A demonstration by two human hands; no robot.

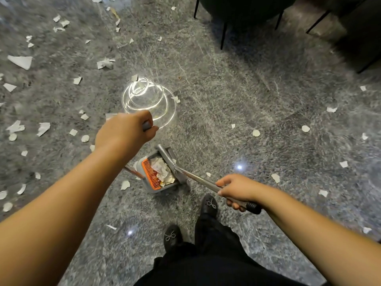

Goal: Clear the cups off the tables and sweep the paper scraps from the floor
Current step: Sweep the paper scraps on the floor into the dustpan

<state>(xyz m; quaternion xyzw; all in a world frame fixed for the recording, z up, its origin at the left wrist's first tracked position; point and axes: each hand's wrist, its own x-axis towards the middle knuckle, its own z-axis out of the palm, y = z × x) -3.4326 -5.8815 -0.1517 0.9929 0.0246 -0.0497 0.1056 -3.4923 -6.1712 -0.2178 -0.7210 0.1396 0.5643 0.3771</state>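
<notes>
A grey dustpan (pixel 158 172) with an orange comb edge stands on the grey stone floor just ahead of my feet, with crumpled paper inside. Its metal handle (pixel 198 178) runs back to my right hand (pixel 235 190), which grips it near the black end cap. My left hand (pixel 125 131) is raised above the pan and grips the top of a grey broom handle (pixel 146 125); a short piece of the broom's shaft (pixel 132 171) shows below my forearm, the head is hidden. White paper scraps (pixel 43 129) lie scattered over the floor, thickest at the left.
Dark chairs with thin black legs (pixel 223 36) stand at the back right. More paper scraps (pixel 332 109) dot the floor at the right. A bright ring-shaped light reflection (pixel 148 100) glares on the floor ahead. My two black shoes (pixel 209 204) are close behind the dustpan.
</notes>
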